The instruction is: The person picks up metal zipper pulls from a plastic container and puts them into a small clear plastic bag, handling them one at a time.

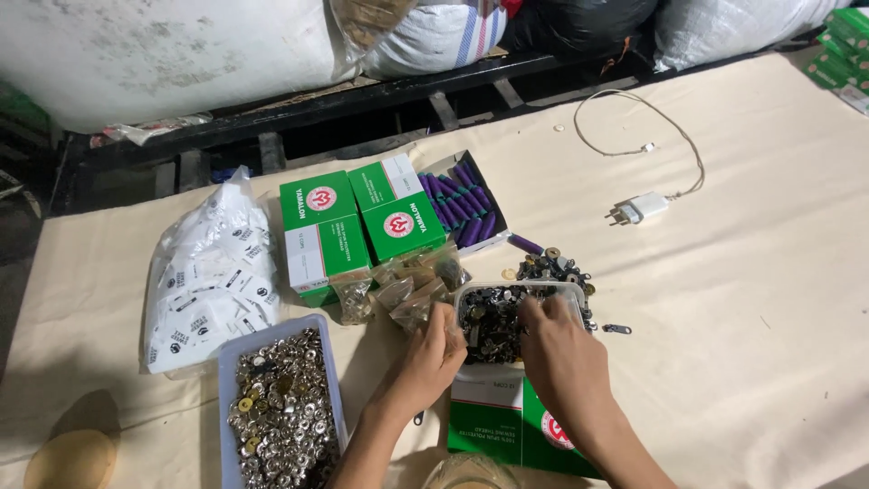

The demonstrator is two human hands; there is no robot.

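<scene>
Both forearms extend from the near edge. Left hand [433, 349] pinches a small clear packet [425, 303] beside the clear tub [561, 292] of dark metal parts; right hand [554, 337] reaches into that tub, grip not discernible. Green boxes [358, 226] lie beyond.

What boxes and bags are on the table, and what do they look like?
Green-and-white boxes: three, behind the left hand, each with a round red badge.
Open box: right of them, full of purple spools.
Clear bag: far left, stuffed with white labels.
Small clear bags: by the left hand, holding metal bits.
Flat green-and-white box: under the right hand.
More green boxes: top right corner.
</scene>
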